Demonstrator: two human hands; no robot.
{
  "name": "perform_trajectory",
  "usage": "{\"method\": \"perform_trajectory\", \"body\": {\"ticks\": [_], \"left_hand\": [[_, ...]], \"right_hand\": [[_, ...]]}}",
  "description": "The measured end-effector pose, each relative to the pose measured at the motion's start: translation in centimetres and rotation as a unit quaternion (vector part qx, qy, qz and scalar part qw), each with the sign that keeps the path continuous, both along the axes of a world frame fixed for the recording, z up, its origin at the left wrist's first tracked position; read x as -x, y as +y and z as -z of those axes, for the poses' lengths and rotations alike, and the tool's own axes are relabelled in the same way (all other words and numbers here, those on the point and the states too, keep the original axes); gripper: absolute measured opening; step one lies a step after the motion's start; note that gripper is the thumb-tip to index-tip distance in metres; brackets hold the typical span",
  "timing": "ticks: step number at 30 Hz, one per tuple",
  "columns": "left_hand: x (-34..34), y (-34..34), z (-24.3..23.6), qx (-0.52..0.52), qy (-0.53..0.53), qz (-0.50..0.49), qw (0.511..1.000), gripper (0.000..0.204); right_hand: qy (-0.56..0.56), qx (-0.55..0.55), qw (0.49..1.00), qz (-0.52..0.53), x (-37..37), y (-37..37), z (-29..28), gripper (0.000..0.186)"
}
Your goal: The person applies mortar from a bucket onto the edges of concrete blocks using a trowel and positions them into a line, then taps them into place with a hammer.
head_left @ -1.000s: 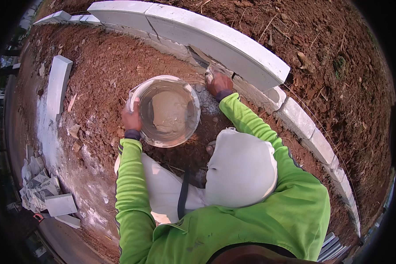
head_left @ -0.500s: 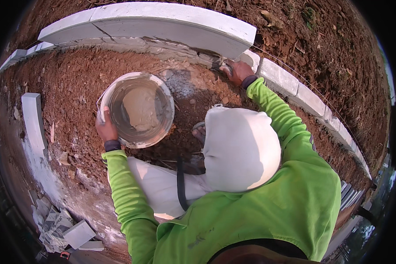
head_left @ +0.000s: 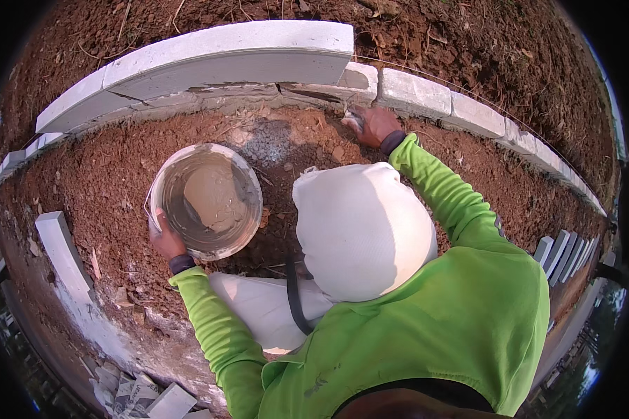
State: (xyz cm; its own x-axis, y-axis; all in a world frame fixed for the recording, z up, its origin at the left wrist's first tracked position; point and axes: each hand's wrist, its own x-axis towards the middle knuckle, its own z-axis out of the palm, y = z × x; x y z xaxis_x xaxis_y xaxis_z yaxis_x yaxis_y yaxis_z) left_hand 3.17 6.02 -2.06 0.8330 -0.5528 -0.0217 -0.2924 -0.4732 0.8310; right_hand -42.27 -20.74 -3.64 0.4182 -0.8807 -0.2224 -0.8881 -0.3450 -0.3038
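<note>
My left hand grips the near left rim of a round bucket, its fingers hooked over the edge. Grey-beige mortar lies in the bottom of the bucket, with wet smears up its walls. At the foot of the low block wall, my right hand is closed around a small greyish thing, too little of it showing to name. A long pale block lies on top of the wall's lower course, and its right end stops just beyond my right hand.
A row of smaller pale blocks curves away to the right beside a taut string. One loose block lies on the soil at left. Several slabs lean at right; a torn bag and block pieces sit lower left.
My right hand has drawn back from the joint under the long block and sits farther right along the wall. The whole view has shifted; my left hand keeps its hold on the bucket.
</note>
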Motion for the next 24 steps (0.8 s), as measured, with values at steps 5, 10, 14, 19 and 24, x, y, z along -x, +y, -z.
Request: {"method": "perform_trajectory", "body": {"ticks": [5, 10, 14, 19, 24], "left_hand": [[-0.2, -0.4, 0.6, 0.011, -0.001, 0.015, 1.0, 0.051], [0.6, -0.2, -0.2, 0.011, 0.001, -0.005, 1.0, 0.05], [-0.6, 0.0, 0.7, 0.019, -0.024, -0.024, 0.999, 0.052], [0.6, -0.3, -0.6, 0.034, -0.034, -0.024, 0.999, 0.051], [1.2, 0.3, -1.1, 0.008, -0.026, -0.041, 0.999, 0.05]], "right_hand": [[0.057, 0.014, 0.997, -0.039, -3.6, -3.5, -0.5, 0.042], [0.011, 0.055, 0.998, -0.004, -2.7, -2.5, -1.1, 0.045], [-0.168, 0.055, 0.982, -0.069, -1.8, 0.7, -0.7, 0.045], [-0.191, 0.063, 0.961, -0.192, -10.4, -1.0, -1.2, 0.05], [-0.171, -0.022, 0.95, -0.261, -25.6, -4.7, -1.3, 0.051]]}}
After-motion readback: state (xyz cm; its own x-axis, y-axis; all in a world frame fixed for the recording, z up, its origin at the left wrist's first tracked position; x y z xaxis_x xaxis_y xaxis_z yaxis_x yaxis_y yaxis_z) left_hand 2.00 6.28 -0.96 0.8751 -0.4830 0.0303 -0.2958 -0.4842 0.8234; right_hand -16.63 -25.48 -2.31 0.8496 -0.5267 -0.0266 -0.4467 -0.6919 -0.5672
